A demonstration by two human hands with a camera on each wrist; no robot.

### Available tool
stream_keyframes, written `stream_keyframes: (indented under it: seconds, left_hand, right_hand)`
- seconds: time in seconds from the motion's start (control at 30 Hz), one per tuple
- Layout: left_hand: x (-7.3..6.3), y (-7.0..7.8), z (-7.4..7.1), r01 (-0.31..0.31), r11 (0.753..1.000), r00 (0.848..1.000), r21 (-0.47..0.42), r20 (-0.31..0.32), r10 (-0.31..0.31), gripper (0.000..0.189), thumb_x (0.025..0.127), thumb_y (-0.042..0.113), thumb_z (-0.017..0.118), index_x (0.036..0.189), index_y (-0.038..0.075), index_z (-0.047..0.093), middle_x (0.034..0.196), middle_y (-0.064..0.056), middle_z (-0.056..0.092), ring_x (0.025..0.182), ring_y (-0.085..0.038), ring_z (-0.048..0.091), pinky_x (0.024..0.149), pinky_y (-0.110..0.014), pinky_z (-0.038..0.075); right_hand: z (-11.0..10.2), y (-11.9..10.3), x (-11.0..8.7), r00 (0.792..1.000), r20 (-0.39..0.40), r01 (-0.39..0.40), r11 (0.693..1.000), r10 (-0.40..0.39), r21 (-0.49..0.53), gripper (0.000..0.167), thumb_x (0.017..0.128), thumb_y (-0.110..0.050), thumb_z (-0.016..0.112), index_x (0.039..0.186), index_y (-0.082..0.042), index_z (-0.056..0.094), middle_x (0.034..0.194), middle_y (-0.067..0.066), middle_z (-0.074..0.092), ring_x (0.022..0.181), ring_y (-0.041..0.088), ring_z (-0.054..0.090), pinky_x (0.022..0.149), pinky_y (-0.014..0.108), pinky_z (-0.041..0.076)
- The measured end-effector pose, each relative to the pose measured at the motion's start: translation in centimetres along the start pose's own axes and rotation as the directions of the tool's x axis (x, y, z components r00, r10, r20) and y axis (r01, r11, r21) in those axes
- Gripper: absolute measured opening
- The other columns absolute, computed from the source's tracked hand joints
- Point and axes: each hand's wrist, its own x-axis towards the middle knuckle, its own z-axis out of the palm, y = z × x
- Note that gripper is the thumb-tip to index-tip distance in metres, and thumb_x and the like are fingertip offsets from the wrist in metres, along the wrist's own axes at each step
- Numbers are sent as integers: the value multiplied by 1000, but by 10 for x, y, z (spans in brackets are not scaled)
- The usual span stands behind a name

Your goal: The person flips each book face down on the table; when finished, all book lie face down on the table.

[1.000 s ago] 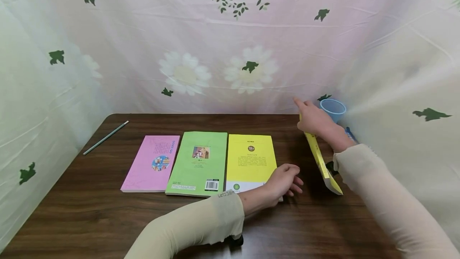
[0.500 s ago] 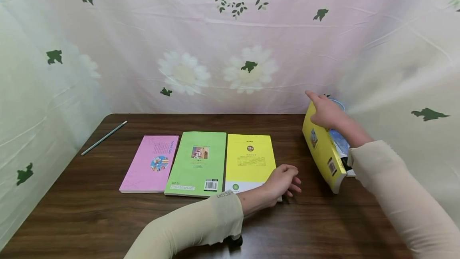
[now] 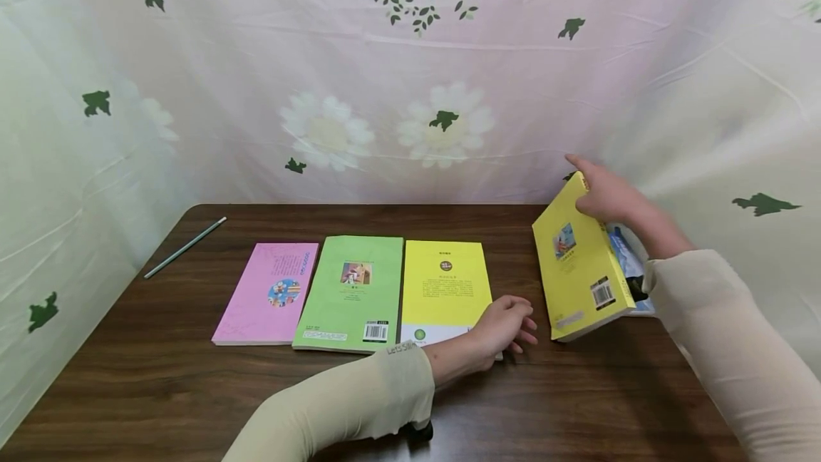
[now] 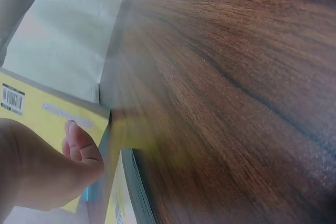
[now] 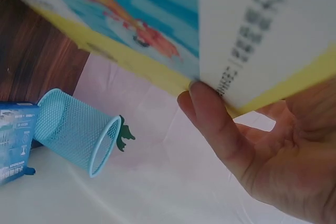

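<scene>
My right hand point(image 3: 612, 194) pinches a yellow book point(image 3: 574, 255) by its top edge at the right of the table. The book stands tilted, its barcoded back cover turned to the head camera; whether its bottom edge touches the table I cannot tell. In the right wrist view a fingertip point(image 5: 207, 106) presses its illustrated cover. My left hand point(image 3: 497, 330), fingers loosely bent and holding nothing, lies over the lower right corner of another yellow book point(image 3: 445, 284). To the left of that one, a green book point(image 3: 353, 291) and a pink book point(image 3: 269, 294) lie flat in a row.
A light blue mesh pencil cup point(image 5: 79, 129) stands behind the held book, next to a blue-covered item point(image 5: 16, 140). A grey-green pencil point(image 3: 186, 247) lies at the table's far left. Patterned cloth point(image 3: 385, 70) hangs round the back and sides.
My right hand has moved right and slightly up with the yellow book, which has turned from nearly edge-on to show its back cover. My left hand has stayed in place.
</scene>
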Motion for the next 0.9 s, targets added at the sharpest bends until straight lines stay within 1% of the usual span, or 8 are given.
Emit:
stream_keyframes:
  seconds: [0.2, 0.3, 0.4, 0.5, 0.57, 0.67, 0.77, 0.9]
  left_hand:
    - [0, 0, 1, 13, 1000, 1000, 4, -16, -12, 24, 100, 22, 54, 120, 9, 60, 90, -7, 66, 75, -19, 69, 55, -26, 45]
    - [-1, 0, 0, 18, 1000, 999, 8, -26, -18, 23, 100, 21, 54, 118, 10, 59, 92, -8, 65, 75, -20, 69, 55, -26, 45]
    - [-1, 0, 0, 32, 999, 999, 6, -27, -32, 18, 100, 22, 55, 114, 11, 59, 93, -9, 65, 77, -21, 69, 56, -26, 46]
    - [-1, -1, 1, 46, 999, 999, -3, -25, -46, 16, 100, 22, 55, 113, 12, 57, 95, -10, 64, 79, -21, 69, 57, -27, 47]
    - [-1, -1, 1, 49, 999, 998, -3, -27, -49, 17, 100, 22, 55, 114, 12, 57, 96, -10, 63, 80, -21, 68, 57, -28, 48]
    - [-1, -1, 1, 45, 999, 998, 2, -41, -45, 22, 99, 23, 56, 118, 10, 57, 96, -9, 62, 80, -21, 67, 57, -28, 49]
    - [-1, -1, 1, 37, 999, 998, 3, -56, -37, 26, 98, 23, 57, 120, 9, 56, 96, -8, 62, 80, -21, 66, 57, -28, 49]
    - [-2, -2, 2, 21, 1000, 997, 4, -69, -21, 24, 98, 23, 57, 117, 9, 55, 97, -9, 59, 82, -23, 63, 56, -28, 49]
  right_hand:
    - [-2, 4, -3, 1000, 5, -6, 996, 6, 85, 97, 81, 11, 48, 161, -7, -5, 130, 38, 40, 85, 34, 67, 61, 39, 59]
    - [-4, 6, -4, 1000, 9, -26, 990, 25, 140, 99, 83, 10, 50, 161, -10, -7, 128, 38, 42, 83, 31, 68, 63, 39, 60]
    - [-5, 7, -6, 999, 11, -46, 981, 45, 189, 100, 84, 9, 51, 161, -14, -8, 140, 40, 33, 86, 31, 67, 65, 39, 60]
    - [-6, 7, -9, 998, 13, -56, 971, 55, 232, 101, 85, 8, 53, 161, -17, -9, 152, 40, 20, 93, 35, 66, 67, 39, 60]
    - [-6, 6, -11, 998, 13, -61, 963, 60, 262, 101, 87, 7, 53, 161, -19, -10, 156, 39, 12, 98, 39, 65, 68, 41, 61]
    - [-6, 6, -13, 998, 12, -70, 952, 70, 297, 99, 90, 5, 53, 161, -22, -12, 158, 37, 9, 104, 44, 63, 70, 42, 62]
    - [-5, 7, -15, 997, 6, -73, 943, 75, 326, 98, 92, 4, 53, 161, -23, -12, 159, 37, 8, 106, 44, 62, 71, 42, 62]
    - [-4, 11, -17, 996, 0, -82, 930, 87, 360, 98, 93, 3, 54, 161, -23, -11, 160, 36, 9, 104, 38, 64, 71, 41, 62]
